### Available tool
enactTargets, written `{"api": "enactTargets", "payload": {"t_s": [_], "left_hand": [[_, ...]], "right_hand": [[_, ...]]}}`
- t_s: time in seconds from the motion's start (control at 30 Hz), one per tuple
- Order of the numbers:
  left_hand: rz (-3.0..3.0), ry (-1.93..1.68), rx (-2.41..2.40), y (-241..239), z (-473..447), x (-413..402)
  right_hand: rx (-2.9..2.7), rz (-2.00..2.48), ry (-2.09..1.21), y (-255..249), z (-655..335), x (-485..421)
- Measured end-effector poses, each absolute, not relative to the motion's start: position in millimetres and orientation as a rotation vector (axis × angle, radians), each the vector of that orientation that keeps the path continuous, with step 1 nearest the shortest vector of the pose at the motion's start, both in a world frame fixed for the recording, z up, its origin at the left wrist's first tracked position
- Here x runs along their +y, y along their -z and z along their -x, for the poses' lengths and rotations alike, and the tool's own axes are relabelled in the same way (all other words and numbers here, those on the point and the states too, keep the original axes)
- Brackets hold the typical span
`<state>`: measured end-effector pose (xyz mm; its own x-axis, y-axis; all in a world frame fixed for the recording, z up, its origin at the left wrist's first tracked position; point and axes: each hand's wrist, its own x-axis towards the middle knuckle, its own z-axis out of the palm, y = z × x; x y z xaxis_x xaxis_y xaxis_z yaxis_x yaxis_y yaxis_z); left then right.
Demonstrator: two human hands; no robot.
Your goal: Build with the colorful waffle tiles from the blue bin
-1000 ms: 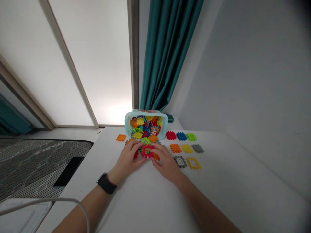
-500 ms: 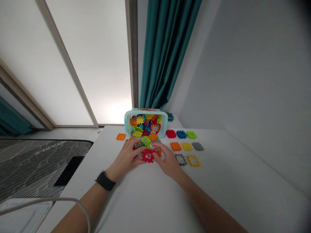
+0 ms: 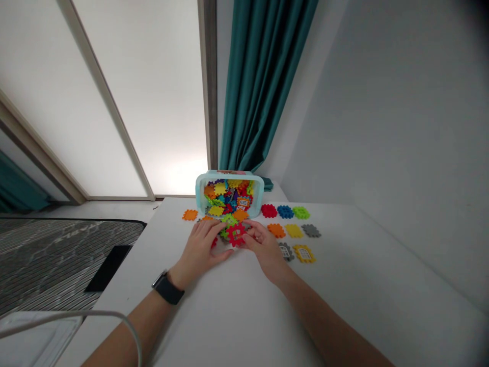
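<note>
A red window tile with notched edges is pinched in my right hand, tilted up in front of the bin. Behind the red tile is a lime-green tile, partly covered by it. My left hand, with a dark watch on its wrist, rests just left of these pieces. Its thumb is spread apart from its fingers, and the fingertips reach over toward the green tile; whether they touch it I cannot tell. Another red piece shows under the left hand, mostly hidden.
A pale turquoise bin lies with its opening toward me, full of mixed tiles. Right of my hands are rows of loose tiles, including a blue tile and a yellow window tile. An orange tile lies left of the bin.
The red window tile has moved up and slightly right with my right hand. My left thumb has come away from the pieces and now points out below them.
</note>
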<state>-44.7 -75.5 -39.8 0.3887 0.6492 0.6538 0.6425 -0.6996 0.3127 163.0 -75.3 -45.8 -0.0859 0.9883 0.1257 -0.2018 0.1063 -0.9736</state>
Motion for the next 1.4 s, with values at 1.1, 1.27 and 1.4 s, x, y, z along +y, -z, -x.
{"api": "enactTargets", "payload": {"t_s": [1.1,1.27,1.4], "left_hand": [[-2.576,-1.317,1.021,46.7,51.9,-68.8],[-2.578,-1.306,1.051,46.6,51.8,-69.1],[-2.563,-1.328,1.068,46.6,51.7,-69.5]], "right_hand": [[-2.059,0.787,-0.163,49.6,-177.3,-77.8],[-2.051,0.789,-0.144,48.5,-176.8,-78.2],[-2.051,0.799,-0.162,47.8,-176.0,-79.3]]}}
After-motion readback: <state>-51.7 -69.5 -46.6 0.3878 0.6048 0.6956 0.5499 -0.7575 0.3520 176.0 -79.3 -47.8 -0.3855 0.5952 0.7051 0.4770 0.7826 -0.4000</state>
